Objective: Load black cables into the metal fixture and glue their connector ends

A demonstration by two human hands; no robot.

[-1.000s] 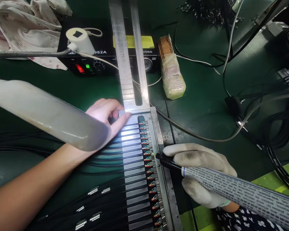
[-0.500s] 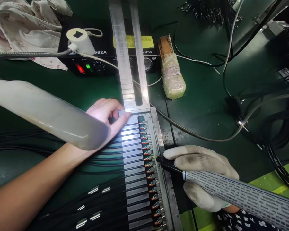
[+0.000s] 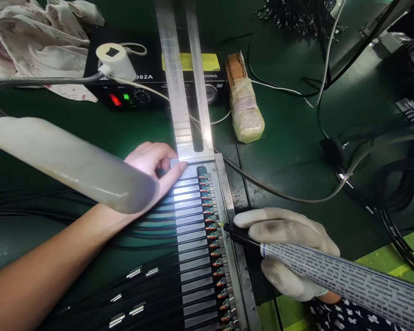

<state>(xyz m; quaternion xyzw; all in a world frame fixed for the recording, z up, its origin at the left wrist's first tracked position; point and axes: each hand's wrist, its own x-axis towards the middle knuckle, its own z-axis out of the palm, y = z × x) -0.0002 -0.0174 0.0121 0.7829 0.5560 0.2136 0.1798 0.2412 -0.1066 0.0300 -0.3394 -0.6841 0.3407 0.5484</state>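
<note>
A pen-shaped tool [image 3: 307, 262] with a pale body covered in rows of dark print is held aslant above the right part of the worktop [image 3: 286, 161]. Its black front end is pointed toward a row of small connectors [image 3: 214, 236], and its yellow-green tip is seen just beside one of them; whether contact is made cannot be told. The tool is clamped between the thumb and fingers of the gloved right hand [image 3: 293, 232].

The connectors are lined up in a metal fixture [image 3: 223, 179], with colored wires exposed at each and black cables [image 3: 189, 199] run leftward across its plate. By the bare left hand [image 3: 152, 161], the thumb is rested on the fixture's upper left corner, while the fingers are curled and kept apart from the thumb.

A tubular lamp [image 3: 72, 165] is hung over the left wrist, and the plate is brightly lit. Beyond the fixture, a slotted metal bar [image 3: 174, 87] is extended across the front of a black control box [image 3: 148, 99], which is marked "982A" and fitted with lit red and green switches. A block wrapped in clear film [image 3: 246, 110] is laid to the right of the box, and crumpled printed cloth [image 3: 37, 41] is piled to its left.
</note>
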